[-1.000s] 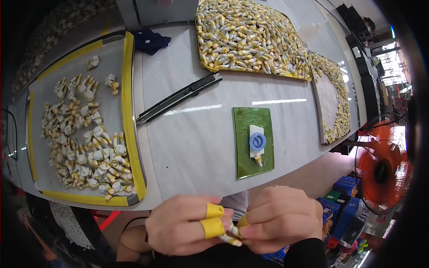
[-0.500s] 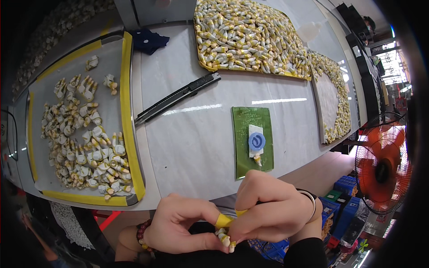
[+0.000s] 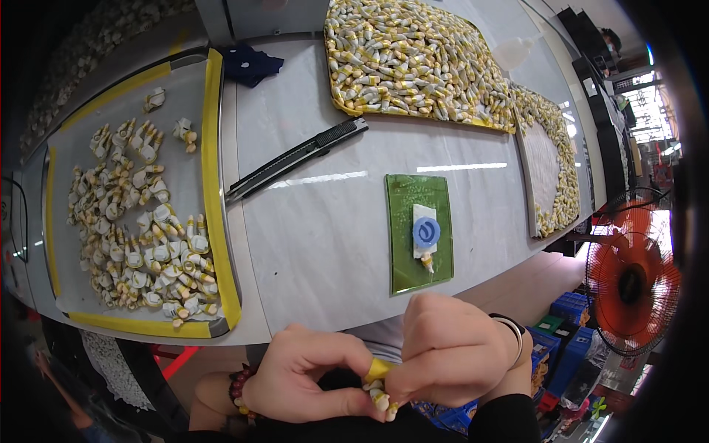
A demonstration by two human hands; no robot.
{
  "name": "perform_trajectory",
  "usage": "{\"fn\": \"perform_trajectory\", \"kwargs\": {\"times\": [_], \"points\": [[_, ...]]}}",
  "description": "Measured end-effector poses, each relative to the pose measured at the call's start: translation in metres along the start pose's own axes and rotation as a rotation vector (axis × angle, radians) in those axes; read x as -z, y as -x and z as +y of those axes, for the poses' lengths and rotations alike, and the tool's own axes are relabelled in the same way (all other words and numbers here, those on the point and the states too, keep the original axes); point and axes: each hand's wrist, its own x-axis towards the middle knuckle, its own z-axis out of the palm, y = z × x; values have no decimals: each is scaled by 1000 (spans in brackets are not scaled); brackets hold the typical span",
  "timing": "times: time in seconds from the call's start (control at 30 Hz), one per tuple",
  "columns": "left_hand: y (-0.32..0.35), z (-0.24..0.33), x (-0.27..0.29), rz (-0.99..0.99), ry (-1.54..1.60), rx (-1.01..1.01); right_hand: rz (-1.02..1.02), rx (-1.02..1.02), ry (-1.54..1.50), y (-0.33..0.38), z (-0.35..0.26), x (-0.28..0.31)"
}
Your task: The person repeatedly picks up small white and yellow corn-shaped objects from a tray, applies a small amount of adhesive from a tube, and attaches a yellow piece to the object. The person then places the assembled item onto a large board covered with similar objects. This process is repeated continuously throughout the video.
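Note:
Near the lower edge, my left hand [image 3: 317,376] pinches a small white, yellow and peach molded piece [image 3: 381,401] between thumb and forefinger; yellow tape wraps a fingertip. My right hand [image 3: 450,354], with a silver bangle at its wrist, is closed against the same piece from the other side. Its fingertips are partly hidden, and I cannot make out a separate thing in them. Ahead of my hands lies a green plate [image 3: 399,273], bearing a white pad, a round blue disc [image 3: 426,232] and another small molded piece [image 3: 427,262].
A black utility knife [image 3: 299,156] lies across the table. Left, a yellow-taped tray [image 3: 213,148] carries many white-and-yellow pieces. A tray heaped with similar pieces [image 3: 413,59] sits at the back, with another tray [image 3: 533,184] beside it. An orange fan [image 3: 631,273] stands at right.
Both hands stay at the piece. My right hand has turned slightly, its knuckles now a little lower, and the piece has shifted a bit right and down.

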Motion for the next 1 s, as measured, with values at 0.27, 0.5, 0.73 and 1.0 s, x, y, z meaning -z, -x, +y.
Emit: {"fn": "perform_trajectory", "kwargs": {"times": [0.27,0.5,0.73,1.0], "points": [[-6,13,6,-8,-210,-74,109,0,11,2,7,-3],[-7,6,1,43,50,-57,148,-4,-72,4,7,-3],[-6,3,-3,9,168,-43,134,-3,-140,4,5,-2],[-4,2,-3,40,23,-75,133,-79,-59,7,1,-6]]}}
